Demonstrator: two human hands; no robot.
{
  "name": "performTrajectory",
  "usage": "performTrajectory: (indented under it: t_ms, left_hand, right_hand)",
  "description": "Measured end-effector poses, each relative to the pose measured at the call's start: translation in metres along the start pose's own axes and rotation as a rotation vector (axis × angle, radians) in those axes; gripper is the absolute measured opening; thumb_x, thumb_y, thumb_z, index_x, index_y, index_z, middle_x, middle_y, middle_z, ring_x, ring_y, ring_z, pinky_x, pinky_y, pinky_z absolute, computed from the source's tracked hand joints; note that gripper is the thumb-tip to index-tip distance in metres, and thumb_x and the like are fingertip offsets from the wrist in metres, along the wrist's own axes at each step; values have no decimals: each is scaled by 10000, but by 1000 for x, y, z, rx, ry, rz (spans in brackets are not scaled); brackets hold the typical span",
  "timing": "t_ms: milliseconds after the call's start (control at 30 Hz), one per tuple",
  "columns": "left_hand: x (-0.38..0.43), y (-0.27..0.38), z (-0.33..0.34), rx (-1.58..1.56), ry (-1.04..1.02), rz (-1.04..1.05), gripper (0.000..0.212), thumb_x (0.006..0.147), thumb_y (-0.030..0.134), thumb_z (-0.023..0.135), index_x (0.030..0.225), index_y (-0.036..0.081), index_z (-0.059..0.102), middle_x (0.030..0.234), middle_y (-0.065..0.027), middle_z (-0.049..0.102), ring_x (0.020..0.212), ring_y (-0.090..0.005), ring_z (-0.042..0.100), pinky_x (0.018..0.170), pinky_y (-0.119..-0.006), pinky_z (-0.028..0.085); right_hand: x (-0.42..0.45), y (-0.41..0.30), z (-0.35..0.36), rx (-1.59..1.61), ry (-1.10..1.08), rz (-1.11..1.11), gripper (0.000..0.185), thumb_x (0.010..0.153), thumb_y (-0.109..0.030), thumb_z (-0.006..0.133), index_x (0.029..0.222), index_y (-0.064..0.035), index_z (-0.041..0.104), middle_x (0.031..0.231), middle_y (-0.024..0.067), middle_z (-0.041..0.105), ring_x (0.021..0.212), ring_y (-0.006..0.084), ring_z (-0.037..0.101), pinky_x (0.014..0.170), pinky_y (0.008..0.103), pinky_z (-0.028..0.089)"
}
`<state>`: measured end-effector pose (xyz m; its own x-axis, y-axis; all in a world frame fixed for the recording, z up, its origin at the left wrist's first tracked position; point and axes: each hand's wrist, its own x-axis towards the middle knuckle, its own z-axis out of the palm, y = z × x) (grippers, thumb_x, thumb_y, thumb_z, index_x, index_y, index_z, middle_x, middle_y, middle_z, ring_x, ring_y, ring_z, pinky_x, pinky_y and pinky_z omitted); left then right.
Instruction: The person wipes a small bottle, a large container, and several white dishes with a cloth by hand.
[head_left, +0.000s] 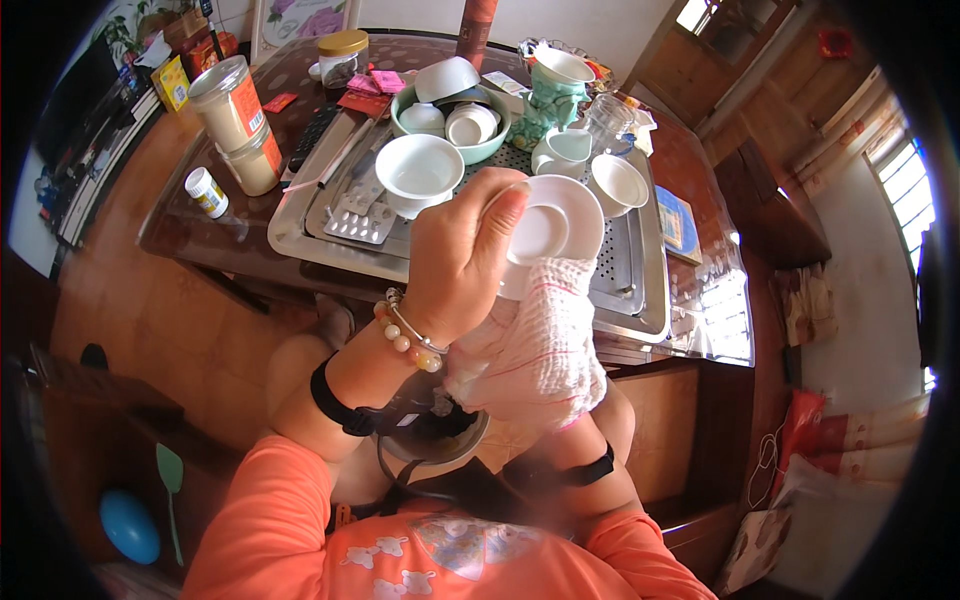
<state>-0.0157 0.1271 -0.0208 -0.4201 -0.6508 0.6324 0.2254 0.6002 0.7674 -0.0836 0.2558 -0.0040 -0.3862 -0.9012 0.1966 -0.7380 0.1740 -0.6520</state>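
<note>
My left hand (469, 251) grips the rim of a small white saucer (553, 232), thumb on top, held up over the front of a metal tea tray (652, 319). A white checked cloth with pink lines (555, 352) covers my right hand (559, 360) and presses against the saucer's lower edge; the fingers under it are hidden. Just beyond my left hand a white gaiwan bowl (420, 166) stands on the tray. A white pitcher (561, 152) and a white cup (619, 184) are behind the saucer. Farther back, a pale green basin (489, 154) holds several bowls and cups.
A teal figurine (551, 112) carries a white strainer bowl (564, 66). Blister packs (360, 225) lie at the tray's left. Two stacked jars (240, 127) and a white pill bottle (205, 192) stand on the table's left. A glass jar (609, 124) is at the back right.
</note>
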Motion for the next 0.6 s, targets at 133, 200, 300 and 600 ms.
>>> performTrajectory:
  t_ms: [133, 200, 300, 600]
  left_hand:
    - [-7, -8, 13, 11, 66, 68, 219, 1003, 202, 502, 1066, 31, 624, 809, -154, 662, 712, -312, 661, 624, -352, 496]
    - [-8, -15, 17, 77, 87, 189, 249, 1010, 215, 489, 1105, 25, 619, 860, -152, 671, 760, -312, 662, 664, -340, 506]
    - [-5, -15, 18, -8, 27, 147, 262, 1013, 226, 488, 1109, 21, 619, 864, -135, 675, 771, -269, 661, 690, -324, 502]
    - [6, -6, -10, -149, -298, -69, 414, 1024, 377, 468, 974, -15, 594, 683, -49, 540, 613, -108, 454, 550, -280, 388]
  right_hand:
    - [-5, 24, 16, 221, -193, 133, 190, 649, -95, 698, 803, -56, 594, 717, 106, 545, 679, 310, 509, 627, 382, 440]
    - [3, 24, 28, -23, -115, 69, 267, 595, -155, 753, 803, -68, 611, 705, 96, 563, 669, 275, 536, 620, 372, 448]
    - [0, 36, 39, -320, 8, 46, 359, 577, -244, 794, 830, -57, 620, 698, 92, 584, 653, 243, 571, 606, 364, 451]
    - [7, 45, 10, 101, 182, -2, 245, 770, -163, 673, 976, -39, 620, 824, 115, 638, 765, 268, 614, 718, 362, 501]
